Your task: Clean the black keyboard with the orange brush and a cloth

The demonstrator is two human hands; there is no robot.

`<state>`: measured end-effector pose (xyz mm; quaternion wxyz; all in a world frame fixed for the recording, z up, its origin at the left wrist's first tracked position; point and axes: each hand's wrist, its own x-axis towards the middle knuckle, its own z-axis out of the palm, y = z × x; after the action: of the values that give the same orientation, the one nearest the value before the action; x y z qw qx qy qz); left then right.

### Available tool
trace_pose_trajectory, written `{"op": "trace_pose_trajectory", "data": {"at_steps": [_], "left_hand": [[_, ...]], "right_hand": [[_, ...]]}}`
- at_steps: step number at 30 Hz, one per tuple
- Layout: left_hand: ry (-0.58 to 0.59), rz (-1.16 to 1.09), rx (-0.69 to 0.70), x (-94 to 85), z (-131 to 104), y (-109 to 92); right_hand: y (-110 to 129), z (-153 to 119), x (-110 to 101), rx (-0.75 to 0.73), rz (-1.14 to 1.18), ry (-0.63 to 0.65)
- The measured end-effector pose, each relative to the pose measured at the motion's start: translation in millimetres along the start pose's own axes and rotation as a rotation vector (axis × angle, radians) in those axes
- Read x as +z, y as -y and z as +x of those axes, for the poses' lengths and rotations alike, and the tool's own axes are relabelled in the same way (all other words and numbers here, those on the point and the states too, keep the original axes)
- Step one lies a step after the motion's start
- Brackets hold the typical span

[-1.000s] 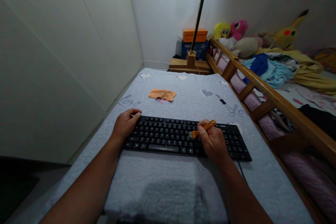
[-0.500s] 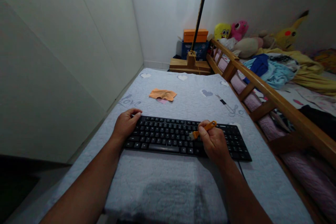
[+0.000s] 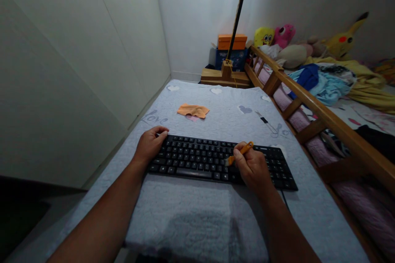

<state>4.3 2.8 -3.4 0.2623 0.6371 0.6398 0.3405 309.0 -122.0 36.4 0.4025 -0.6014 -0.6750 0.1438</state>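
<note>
Brush (image 3: 246, 148) in right hand (image 3: 253, 167), keyboard (image 3: 191, 158), pale cover (image 3: 182, 207) reading “Love” (cursive)

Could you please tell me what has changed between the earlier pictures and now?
Only a slight shift: the bristles of the brush in the right hand sit a little nearer the person. Nothing was taken hold of or let go. The left hand stays at the left end of the keyboard; the orange cloth lies as before.
</note>
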Motion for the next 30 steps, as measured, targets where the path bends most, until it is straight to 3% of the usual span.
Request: {"op": "trace_pose_trajectory", "data": {"at_steps": [7,30], "left_hand": [[-0.002,-0.019,-0.010,0.5,0,1],[0.000,-0.002,0.004,-0.5,-2,1]], "right_hand": [[-2,-2,1,0.111,0.107,0.037],[10,-1,-4,0.034,0.141,0.117]]}}
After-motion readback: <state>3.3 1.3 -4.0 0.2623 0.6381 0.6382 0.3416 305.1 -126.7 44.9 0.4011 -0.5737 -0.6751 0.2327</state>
